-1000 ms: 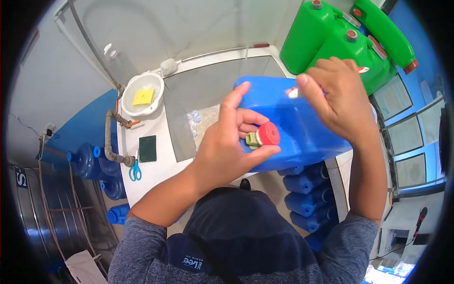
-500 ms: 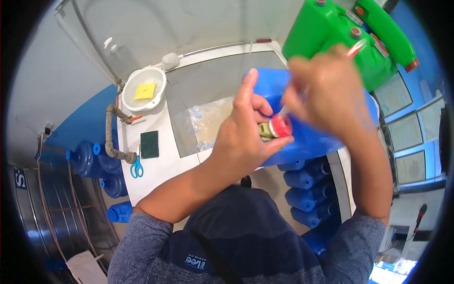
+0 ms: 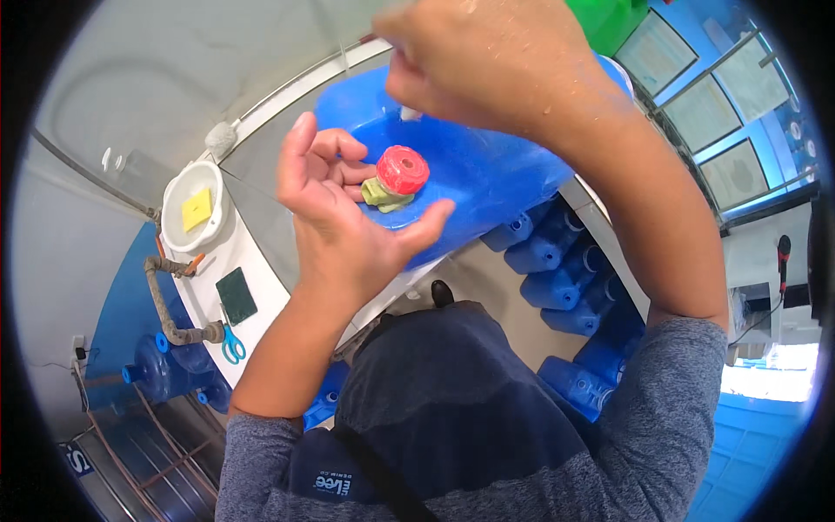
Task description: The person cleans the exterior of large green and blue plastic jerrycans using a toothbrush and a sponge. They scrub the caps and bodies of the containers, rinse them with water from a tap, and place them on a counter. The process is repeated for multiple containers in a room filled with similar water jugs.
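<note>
A large blue plastic water jug lies across the sink counter in front of me. At its near left end stands a round red cap, with a crumpled yellow-green piece directly beneath it. My left hand is open around them: the thumb is spread away on the near side, and the fingers curve close to the yellow-green piece. My right hand is raised over the jug, fingers curled and partly blurred. A small white tip shows below it; the rest of whatever it grips is hidden.
On the white counter to the left are a white basin with a yellow sponge, a dark green scouring pad, blue-handled scissors and a pipe. Several blue jugs stand below right. A green container is behind.
My left hand has loosened from the red cap, its thumb now apart. My right hand has drawn up and away from the cap. The whole view has shifted and turned.
</note>
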